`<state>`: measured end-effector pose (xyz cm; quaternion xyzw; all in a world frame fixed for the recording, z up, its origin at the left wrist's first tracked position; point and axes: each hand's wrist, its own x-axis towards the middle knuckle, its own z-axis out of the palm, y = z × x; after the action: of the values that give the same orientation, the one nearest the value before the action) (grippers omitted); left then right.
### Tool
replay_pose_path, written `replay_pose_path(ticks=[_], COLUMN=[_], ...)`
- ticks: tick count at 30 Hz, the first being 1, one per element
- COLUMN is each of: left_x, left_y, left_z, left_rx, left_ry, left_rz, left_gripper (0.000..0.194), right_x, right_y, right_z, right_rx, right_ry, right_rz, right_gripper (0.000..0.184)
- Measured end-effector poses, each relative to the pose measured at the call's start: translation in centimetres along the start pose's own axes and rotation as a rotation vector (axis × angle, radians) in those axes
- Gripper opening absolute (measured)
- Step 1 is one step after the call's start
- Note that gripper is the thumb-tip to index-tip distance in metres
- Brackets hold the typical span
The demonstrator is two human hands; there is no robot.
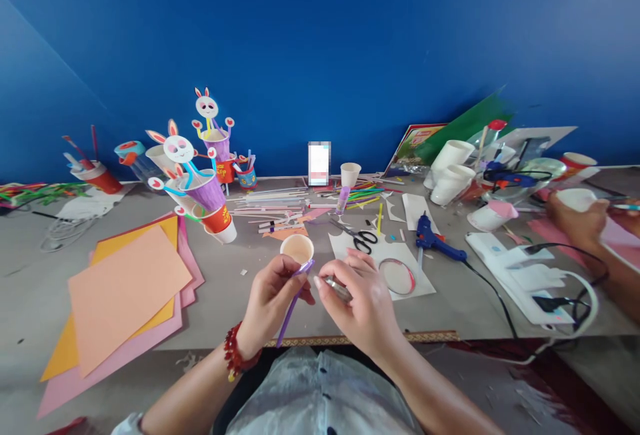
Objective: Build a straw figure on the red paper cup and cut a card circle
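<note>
Near the table's front edge, my left hand [277, 285] pinches a purple drinking straw [287, 320]; its long part slants down toward me and its upper end lies at a paper cup's rim. That pale paper cup [296, 247] stands just beyond my fingers, its mouth facing up. To the right, my right hand [361, 291] is curled, with its fingertips a little apart from the straw. A small shiny, silvery thing [339, 287] shows inside that hand; its kind is not clear. White cut paper [420, 283] with a tape roll [397, 276] lies beyond my right hand.
Black-handled scissors [364, 240], a blue glue gun [435, 241] and a white power strip [520, 278] with cords lie to the right. Coloured paper sheets [130, 295] and rabbit cup figures [207, 195] are on the left. A co-worker's hand [575, 218] holds a paper cup far right.
</note>
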<state>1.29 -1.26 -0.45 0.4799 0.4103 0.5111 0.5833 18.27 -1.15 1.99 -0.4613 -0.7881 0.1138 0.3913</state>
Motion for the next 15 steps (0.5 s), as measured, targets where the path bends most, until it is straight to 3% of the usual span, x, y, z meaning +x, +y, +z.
replay_pose_path(ticks=[6, 15], left_x=[-0.12, -0.18], left_y=[0.36, 0.39], left_z=[0.01, -0.21], left_rx=[-0.138, -0.226], left_ry=[-0.060, -0.077], left_rz=[-0.101, -0.149], left_gripper=[0.019, 0.017], right_x=[0.10, 0.40], right_y=[0.34, 0.42], right_z=[0.34, 0.40], right_rx=[-0.032, -0.050], right_ry=[0.041, 0.056], right_rz=[-0.002, -0.019], right_gripper=[0.017, 0.017])
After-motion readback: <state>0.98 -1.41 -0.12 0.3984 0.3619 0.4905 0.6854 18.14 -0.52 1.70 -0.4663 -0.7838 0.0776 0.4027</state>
